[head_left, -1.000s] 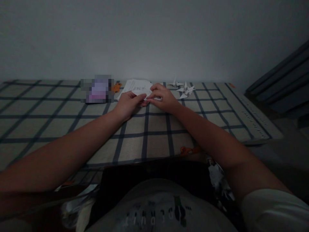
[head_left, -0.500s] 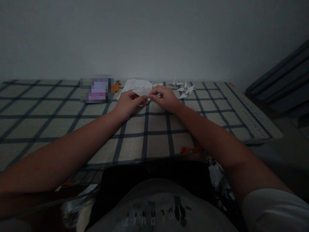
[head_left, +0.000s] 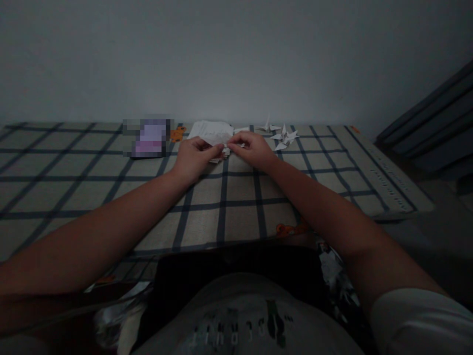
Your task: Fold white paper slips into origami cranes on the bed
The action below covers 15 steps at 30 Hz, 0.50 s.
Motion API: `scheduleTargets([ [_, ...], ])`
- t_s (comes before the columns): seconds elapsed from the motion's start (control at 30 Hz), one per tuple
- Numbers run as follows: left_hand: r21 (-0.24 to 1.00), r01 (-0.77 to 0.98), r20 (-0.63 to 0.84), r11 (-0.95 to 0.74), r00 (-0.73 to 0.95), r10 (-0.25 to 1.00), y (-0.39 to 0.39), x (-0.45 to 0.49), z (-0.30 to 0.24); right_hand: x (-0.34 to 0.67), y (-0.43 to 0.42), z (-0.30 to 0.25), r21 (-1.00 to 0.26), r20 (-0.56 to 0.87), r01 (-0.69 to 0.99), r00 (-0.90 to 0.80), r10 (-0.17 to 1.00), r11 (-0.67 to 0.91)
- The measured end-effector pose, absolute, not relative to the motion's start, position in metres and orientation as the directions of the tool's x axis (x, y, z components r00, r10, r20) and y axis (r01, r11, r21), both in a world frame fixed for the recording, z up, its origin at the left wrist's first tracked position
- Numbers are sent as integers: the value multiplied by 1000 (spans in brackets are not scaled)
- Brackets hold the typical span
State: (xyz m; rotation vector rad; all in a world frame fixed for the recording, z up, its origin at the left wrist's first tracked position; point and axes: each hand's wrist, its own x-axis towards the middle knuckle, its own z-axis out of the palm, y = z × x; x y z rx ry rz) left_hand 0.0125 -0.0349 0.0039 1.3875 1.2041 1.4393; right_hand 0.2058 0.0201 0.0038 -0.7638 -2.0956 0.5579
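Note:
My left hand (head_left: 194,157) and my right hand (head_left: 250,148) meet over the far middle of a checked cloth surface (head_left: 221,197). Both pinch a small folded piece of white paper (head_left: 222,149) between fingertips, the hands nearly touching. Behind them lies a loose stack of white paper sheets (head_left: 211,130). To the right of my right hand sit folded paper cranes (head_left: 284,137), with a smaller one (head_left: 268,127) behind.
A blurred purple object (head_left: 148,138) lies left of the sheets, with a small orange shape (head_left: 178,133) on the cloth beside it. A pale wall rises right behind. A dark slatted object (head_left: 428,128) stands at the right.
My hands have shifted slightly away from me and closer together, and the small paper between them looks more folded up than one second ago.

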Motion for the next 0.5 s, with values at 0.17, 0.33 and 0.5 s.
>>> scheduleTargets([
  [0.17,964,72,261,-255,-94,961,-34,12,2,205,20,4,-633,532,311,-491,690,709],
  [0.33,969,79,242,-234,-118,963,-34,13,3,201,22,-2,-707,536,232,-442,720,668],
  [0.5,972,37,235,-233,-101,967,-34,15,3,199,25,-7,-764,505,176,-437,744,621],
])
